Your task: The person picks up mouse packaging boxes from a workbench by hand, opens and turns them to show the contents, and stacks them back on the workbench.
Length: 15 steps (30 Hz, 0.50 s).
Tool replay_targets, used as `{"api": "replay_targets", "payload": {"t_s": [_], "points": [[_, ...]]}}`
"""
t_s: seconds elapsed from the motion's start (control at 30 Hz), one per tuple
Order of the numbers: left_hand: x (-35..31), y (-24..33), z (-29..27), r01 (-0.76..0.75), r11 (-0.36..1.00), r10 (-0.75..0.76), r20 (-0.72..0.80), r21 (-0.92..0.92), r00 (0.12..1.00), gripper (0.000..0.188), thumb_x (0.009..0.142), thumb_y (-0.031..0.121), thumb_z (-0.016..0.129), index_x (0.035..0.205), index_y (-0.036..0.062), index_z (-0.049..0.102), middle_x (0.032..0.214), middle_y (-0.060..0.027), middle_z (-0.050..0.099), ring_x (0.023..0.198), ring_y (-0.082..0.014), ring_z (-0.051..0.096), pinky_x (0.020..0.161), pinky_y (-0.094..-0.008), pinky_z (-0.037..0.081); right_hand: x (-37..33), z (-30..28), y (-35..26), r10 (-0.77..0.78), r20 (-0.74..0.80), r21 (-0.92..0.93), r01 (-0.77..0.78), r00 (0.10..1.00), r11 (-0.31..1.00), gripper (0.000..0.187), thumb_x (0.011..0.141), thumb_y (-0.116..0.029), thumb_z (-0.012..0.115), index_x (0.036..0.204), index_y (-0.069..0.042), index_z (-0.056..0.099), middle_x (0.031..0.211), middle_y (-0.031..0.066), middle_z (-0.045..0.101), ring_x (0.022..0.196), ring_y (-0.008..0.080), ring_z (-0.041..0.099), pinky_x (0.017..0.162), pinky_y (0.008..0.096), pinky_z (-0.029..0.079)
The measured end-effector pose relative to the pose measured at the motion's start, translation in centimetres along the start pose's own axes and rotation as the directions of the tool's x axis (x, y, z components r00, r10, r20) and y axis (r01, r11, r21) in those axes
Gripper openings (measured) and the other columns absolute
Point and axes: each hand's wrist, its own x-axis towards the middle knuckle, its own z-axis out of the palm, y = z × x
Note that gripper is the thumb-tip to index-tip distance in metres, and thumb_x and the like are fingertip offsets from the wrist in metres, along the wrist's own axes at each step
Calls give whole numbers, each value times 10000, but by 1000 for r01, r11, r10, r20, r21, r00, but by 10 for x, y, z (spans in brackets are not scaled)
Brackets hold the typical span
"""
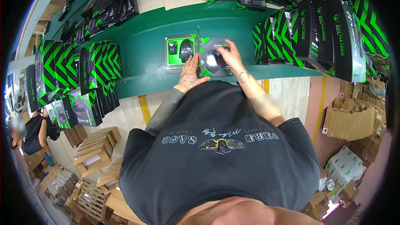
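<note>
Head view: open box [170, 70] lies flat on the green bench [143, 64], directly in front of the person, its cover [213, 61] folded out to the right like a book page. Spread this way, the whole runs longest left to right; the fold between the halves runs near to far. Left hand [190, 75] sits at the near edge by the fold, fingers side by side and pointing far, thumb spread to the right along the cover's near edge; the box goes away from these fingertips, far and left. Right hand [228, 53] is nearer the cover, over its right part, thumb and forefinger apart and aimed left; whether the tips touch it, cannot tell. Fold lies left of those fingers. Black mouse [186, 51] sits in the left half's green tray, just beyond the left fingers, long axis near to far; which end is its front, unclear. Cover print stands upright to the person, so its top points far. Boxed stacks flank left [62, 68] and right [307, 33].
</note>
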Motion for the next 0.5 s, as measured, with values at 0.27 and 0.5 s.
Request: {"api": "replay_targets", "payload": {"t_s": [0.27,0.5], "points": [[7,-14,27,-61,970,64,-3,237,998,1216,597,614,779,1502,59,186,1541,-180,235,1402,-366,269,1137,-493,208,-3,-2,9,66,-121,-35,-71,991,997,760,781,-379,720,1350,34,433,1272,253,562,1173,336,564,983,367,435],[11,-12,26,-59,965,54,26,254,998,1219,581,593,801,1495,47,208,1530,-187,253,1402,-363,272,1138,-483,217,-6,-10,-3,93,-152,-9,-96,984,995,748,799,-422,717,1350,9,453,1276,238,565,1168,311,567,970,361,439]]}}
